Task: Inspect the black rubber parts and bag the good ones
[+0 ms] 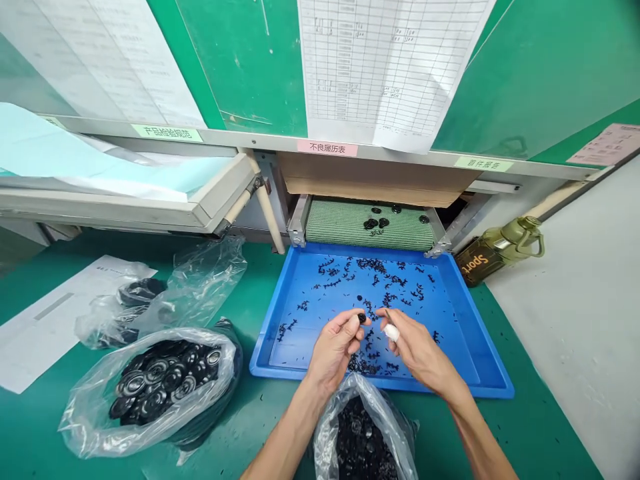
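Over the blue tray (480,347), my left hand (333,350) pinches a small black round part (361,318) between thumb and fingertips. My right hand (420,350) is close on its right, fingers curled together, with a white wrap (391,332) around one digit. Whether a thin item sits in its fingertips is too small to make out. Small black branched scraps (370,267) lie scattered over the tray floor. Just below my hands stands an open clear bag (325,440) full of small black parts. To the left, another open bag (85,420) holds black ring-shaped parts.
Behind the tray, a green conveyor belt (340,223) carries several black parts under a cardboard flap (370,180). A sport bottle (500,247) leans at the right. Crumpled plastic bags (200,280) and a paper sheet (50,320) lie left. A paper-laden shelf (210,193) overhangs the table.
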The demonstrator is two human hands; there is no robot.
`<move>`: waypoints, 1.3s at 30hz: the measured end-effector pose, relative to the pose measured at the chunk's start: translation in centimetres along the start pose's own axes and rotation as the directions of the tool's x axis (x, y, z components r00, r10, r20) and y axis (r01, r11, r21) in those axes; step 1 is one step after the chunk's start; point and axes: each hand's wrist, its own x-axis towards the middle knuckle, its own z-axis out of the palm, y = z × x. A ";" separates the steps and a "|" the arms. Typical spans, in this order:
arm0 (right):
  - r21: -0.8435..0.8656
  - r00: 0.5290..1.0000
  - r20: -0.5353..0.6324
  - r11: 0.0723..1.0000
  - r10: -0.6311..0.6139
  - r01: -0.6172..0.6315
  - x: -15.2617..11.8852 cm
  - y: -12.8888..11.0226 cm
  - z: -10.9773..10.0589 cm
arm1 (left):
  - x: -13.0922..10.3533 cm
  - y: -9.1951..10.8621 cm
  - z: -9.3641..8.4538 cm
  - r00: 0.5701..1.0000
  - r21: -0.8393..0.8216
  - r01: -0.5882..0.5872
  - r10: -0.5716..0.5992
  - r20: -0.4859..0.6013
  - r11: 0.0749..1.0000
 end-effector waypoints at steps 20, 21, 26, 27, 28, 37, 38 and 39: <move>-0.452 0.933 -0.341 0.890 -0.112 -0.058 -4.5 -4.7 2.7 | -4.6 -0.8 3.5 0.993 -0.042 -0.113 0.115 0.032 0.993; -0.470 0.930 -0.351 0.880 -0.109 -0.074 -4.6 -4.9 2.9 | -4.8 -0.9 3.5 0.993 -0.052 -0.115 0.117 0.026 0.992; -0.521 0.909 -0.408 0.840 -0.087 -0.153 -4.8 -5.6 4.1 | -5.0 -1.2 3.5 0.991 -0.071 -0.136 0.134 -0.030 0.988; -0.515 0.904 -0.420 0.842 -0.082 -0.163 -4.7 -5.6 4.4 | -5.0 -1.3 3.4 0.989 -0.064 -0.146 0.144 -0.032 0.987; -0.500 0.899 -0.430 0.850 -0.079 -0.165 -4.7 -5.6 4.6 | -4.9 -1.4 3.2 0.987 -0.056 -0.158 0.157 -0.029 0.986; 0.150 0.910 -0.318 0.962 0.267 -0.230 -2.1 -2.5 6.1 | -3.0 -2.5 1.5 0.981 0.034 -0.189 0.190 -0.041 0.981; 0.198 0.912 -0.271 0.945 0.307 -0.260 -1.8 -1.8 6.0 | -2.6 -2.7 1.1 0.984 0.064 -0.167 0.170 -0.049 0.984; 0.195 0.913 -0.237 0.937 0.332 -0.290 -1.4 -1.1 5.7 | -2.3 -2.8 0.7 0.988 0.096 -0.136 0.142 -0.063 0.986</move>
